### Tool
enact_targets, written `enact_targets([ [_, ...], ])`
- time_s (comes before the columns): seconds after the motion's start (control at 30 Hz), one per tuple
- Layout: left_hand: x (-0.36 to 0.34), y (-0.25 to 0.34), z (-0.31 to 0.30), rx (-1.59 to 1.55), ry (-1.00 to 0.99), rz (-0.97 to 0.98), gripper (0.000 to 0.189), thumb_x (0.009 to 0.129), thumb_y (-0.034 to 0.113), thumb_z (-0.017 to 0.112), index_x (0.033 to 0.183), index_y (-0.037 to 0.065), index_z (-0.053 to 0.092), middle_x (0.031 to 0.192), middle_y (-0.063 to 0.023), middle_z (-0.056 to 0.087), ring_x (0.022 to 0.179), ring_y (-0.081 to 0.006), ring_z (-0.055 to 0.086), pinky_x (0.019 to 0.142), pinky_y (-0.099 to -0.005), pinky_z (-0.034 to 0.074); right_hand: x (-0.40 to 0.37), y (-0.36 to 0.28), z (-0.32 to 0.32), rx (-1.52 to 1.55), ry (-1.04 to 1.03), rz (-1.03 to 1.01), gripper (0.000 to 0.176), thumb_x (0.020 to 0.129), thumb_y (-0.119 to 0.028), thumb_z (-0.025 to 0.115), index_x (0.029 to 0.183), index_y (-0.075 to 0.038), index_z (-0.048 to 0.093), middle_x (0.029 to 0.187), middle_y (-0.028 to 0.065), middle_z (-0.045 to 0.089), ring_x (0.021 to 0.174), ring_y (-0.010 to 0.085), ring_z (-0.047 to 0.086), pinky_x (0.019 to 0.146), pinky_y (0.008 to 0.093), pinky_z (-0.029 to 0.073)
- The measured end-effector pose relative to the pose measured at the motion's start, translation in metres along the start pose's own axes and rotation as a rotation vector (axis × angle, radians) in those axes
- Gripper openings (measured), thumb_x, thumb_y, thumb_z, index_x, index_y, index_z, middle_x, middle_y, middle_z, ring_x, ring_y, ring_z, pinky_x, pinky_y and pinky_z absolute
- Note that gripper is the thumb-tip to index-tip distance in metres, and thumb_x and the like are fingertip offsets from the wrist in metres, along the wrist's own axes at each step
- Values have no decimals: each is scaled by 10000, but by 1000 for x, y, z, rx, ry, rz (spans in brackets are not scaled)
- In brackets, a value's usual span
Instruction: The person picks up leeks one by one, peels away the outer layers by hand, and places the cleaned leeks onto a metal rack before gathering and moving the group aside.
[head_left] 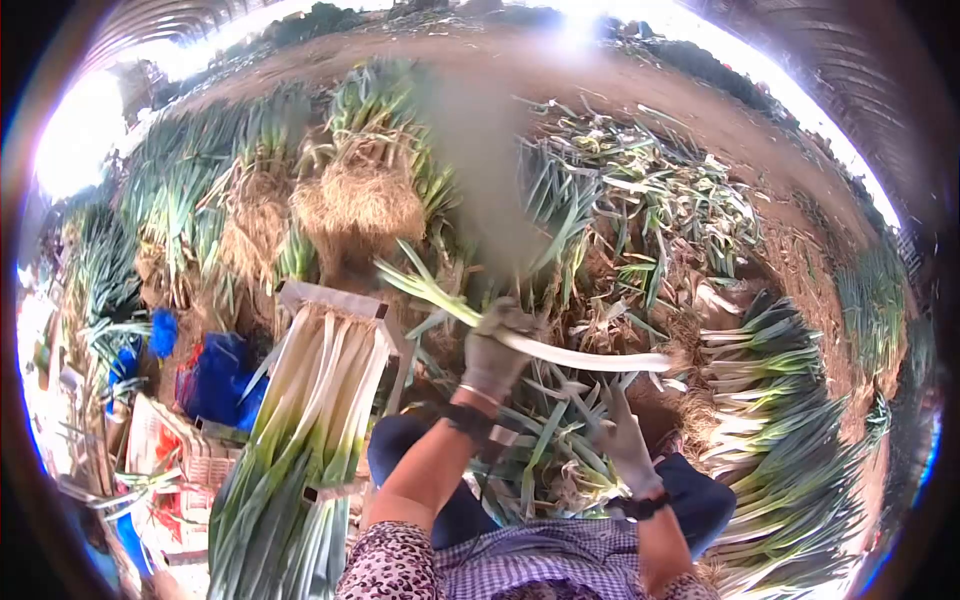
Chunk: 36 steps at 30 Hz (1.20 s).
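My left hand (495, 350), in a pale work glove, is wrapped round a leek (590, 358) held crosswise in front of me. The leek's white shank points right, with its root end near a tuft of pale roots, and its green leaves point up and left. Lower right, my gloved right hand (625, 445) is under the white shank, one finger pointing up. A narrow greyish piece (578, 400) runs to its thumb; I cannot tell what it is. Loose green leaves (545, 440) lie below the leek, between my knees.
Trimmed leeks (315, 400) lie in a rack on the left. A long row of leeks (770, 450) lies on the right. Bundles with shaggy roots (360, 200) stand ahead, beside a heap of leaf scraps (690, 200). A pale plastic crate (205, 470) stands at far left.
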<state>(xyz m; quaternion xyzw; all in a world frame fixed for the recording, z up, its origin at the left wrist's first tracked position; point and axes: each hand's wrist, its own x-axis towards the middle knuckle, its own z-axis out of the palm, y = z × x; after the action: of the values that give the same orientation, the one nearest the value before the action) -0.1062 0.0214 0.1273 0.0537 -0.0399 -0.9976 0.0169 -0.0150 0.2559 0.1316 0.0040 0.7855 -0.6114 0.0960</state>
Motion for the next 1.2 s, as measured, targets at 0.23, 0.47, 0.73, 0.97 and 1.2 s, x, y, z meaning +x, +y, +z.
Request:
enact_targets([
  [0.23,-94,-25,-1,1356,-192,-69,406,829,206,724,1158,3,598,1143,-122,631,1093,-263,585,966,-361,425,2,-88,-17,317,87,-276,223,830,26,592,1021,-45,681,949,61,605,680,47,486,479,183,353],
  [0.47,-86,-57,-3,1767,-620,76,167,721,185,769,872,142,711,894,-21,677,878,-211,629,810,-355,490,-70,-201,-31,208,-264,-984,65,799,-80,619,827,-22,611,827,117,618,783,210,601,572,300,424],
  [0.73,-204,148,167,2704,-160,1270,163,746,159,678,904,174,641,825,-32,640,871,-249,631,794,-416,475,-5,-168,-125,583,-210,-841,338,1005,-117,452,1322,-16,509,1252,156,591,1090,256,613,936,323,528],
  [0.97,-371,272,116,3464,980,483,152,765,322,689,861,209,656,758,-4,664,725,-209,674,593,-422,495,16,-94,-7,507,-18,-144,231,969,-250,569,1065,-77,689,738,-19,595,608,53,497,544,184,388],
  [1.2,-322,325,-145,2942,1117,-170,431,844,467,613,1039,86,666,1015,-130,703,940,-310,681,805,-442,531,22,-24,32,312,-164,77,190,945,-187,573,941,-42,697,796,10,685,639,53,584,561,197,439],
])
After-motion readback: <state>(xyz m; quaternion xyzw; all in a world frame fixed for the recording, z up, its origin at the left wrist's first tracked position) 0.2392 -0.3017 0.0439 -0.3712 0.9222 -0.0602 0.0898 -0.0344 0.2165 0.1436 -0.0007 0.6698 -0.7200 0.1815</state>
